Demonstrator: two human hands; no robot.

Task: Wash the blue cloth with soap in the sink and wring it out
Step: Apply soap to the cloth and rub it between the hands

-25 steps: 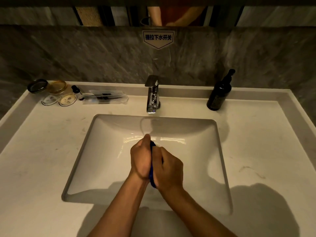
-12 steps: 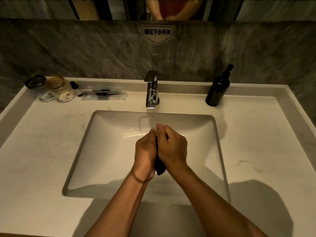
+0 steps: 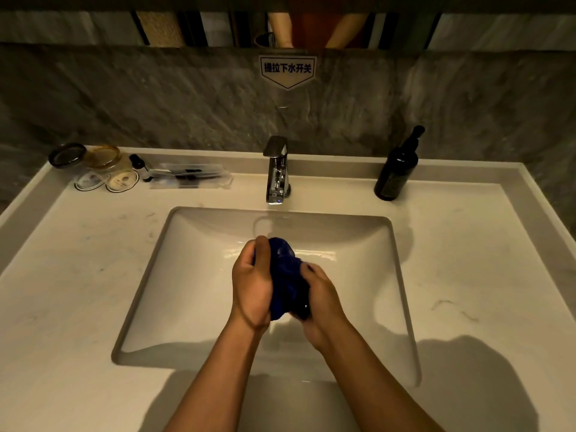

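The blue cloth point(image 3: 288, 275) is bunched into a dark wad over the middle of the white rectangular sink point(image 3: 149, 285). My left hand point(image 3: 252, 285) grips its left side, thumb up by the top of the wad. My right hand point(image 3: 322, 302) grips its lower right side. The two hands press the cloth between them above the basin. A dark soap pump bottle point(image 3: 396, 169) stands on the counter at the back right. The chrome tap point(image 3: 276, 173) is behind the sink; I see no water running from it.
At the back left of the pale stone counter point(image 3: 467, 260) sit two glass jars point(image 3: 84, 155), round coasters point(image 3: 107, 182), a small dropper bottle and wrapped toiletries point(image 3: 190, 177). A grey stone wall with a sign rises behind the tap. A mirror strip runs above.
The hands have spread apart, exposing much more of the cloth. The right hand slid back toward me while the left moved forward, rubbing the wad between them.
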